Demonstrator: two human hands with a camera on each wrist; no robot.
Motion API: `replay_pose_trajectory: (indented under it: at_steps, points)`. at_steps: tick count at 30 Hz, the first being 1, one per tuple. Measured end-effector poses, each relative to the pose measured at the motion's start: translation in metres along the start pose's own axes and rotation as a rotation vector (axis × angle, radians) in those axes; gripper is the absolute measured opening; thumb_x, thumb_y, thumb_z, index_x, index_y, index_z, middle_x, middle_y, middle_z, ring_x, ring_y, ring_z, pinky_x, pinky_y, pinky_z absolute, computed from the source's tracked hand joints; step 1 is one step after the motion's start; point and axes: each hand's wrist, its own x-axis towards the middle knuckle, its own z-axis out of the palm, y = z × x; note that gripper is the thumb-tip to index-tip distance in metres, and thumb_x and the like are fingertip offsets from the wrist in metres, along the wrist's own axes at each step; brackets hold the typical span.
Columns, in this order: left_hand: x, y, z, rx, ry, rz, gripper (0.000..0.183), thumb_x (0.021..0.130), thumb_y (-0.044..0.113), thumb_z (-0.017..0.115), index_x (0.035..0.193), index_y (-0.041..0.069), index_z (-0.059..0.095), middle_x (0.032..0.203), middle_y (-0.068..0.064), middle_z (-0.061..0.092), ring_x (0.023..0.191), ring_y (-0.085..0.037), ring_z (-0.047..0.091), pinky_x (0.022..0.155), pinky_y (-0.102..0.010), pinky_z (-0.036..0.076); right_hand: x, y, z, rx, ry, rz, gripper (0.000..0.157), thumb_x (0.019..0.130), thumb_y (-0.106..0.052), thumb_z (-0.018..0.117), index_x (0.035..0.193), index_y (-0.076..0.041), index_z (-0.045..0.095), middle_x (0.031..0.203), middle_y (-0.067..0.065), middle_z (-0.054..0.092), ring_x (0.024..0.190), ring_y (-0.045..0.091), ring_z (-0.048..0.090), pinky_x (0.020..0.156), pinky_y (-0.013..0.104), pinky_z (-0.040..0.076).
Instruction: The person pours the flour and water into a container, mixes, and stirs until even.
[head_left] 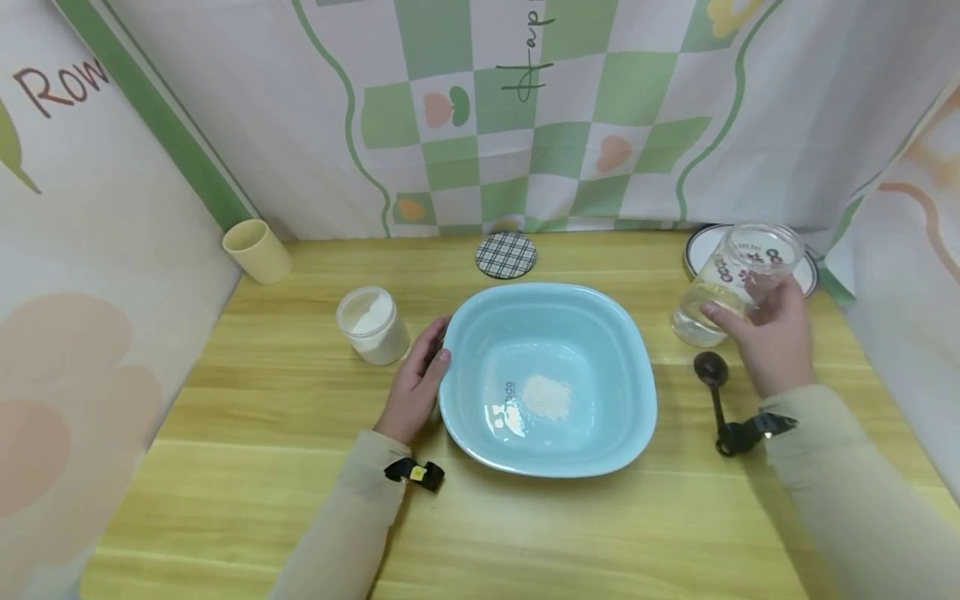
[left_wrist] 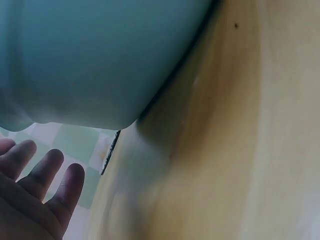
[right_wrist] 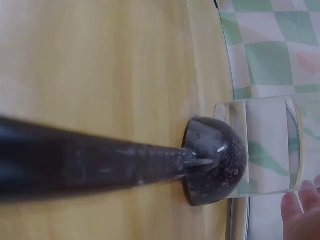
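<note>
A light blue basin (head_left: 480, 321) stands mid-table, with a patch of white powder (head_left: 547, 397) and shiny wet-looking spots on its floor. Against the basin's left side rests my left hand (head_left: 415, 383); the left wrist view shows its fingers (left_wrist: 70, 187) loosely extended. My right hand (head_left: 776, 337) grips a clear glass (head_left: 701, 321) with printed designs and clear liquid inside. Whether the glass touches the table I cannot tell. Just below that hand lies a dark measuring spoon (head_left: 711, 368), its bowl upside down in the right wrist view.
Left of the basin is a clear jar (head_left: 380, 340) of white powder. A yellow cup (head_left: 257, 252) is at the back left. Behind the basin lies a checked round coaster (head_left: 506, 255). A dark-rimmed white plate (head_left: 701, 247) sits behind the glass, near the patterned cloth wall (head_left: 562, 150).
</note>
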Motion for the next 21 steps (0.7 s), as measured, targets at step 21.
replay_pose_trajectory:
  at_steps: [21]
  points:
    - [-0.002,0.006,0.005,0.056,-0.005,-0.068,0.046,0.110,0.029,0.035,0.156,0.027,0.037,0.159,0.012,0.034,0.147,-0.008,0.029,0.121,-0.031,0.025,0.013,-0.002,0.000,-0.127,-0.056,0.009,0.083,0.085,-0.039,0.080,0.152,-0.028,0.033,0.153,0.008,0.044,0.130,0.022,0.043,0.112,0.041,0.037]
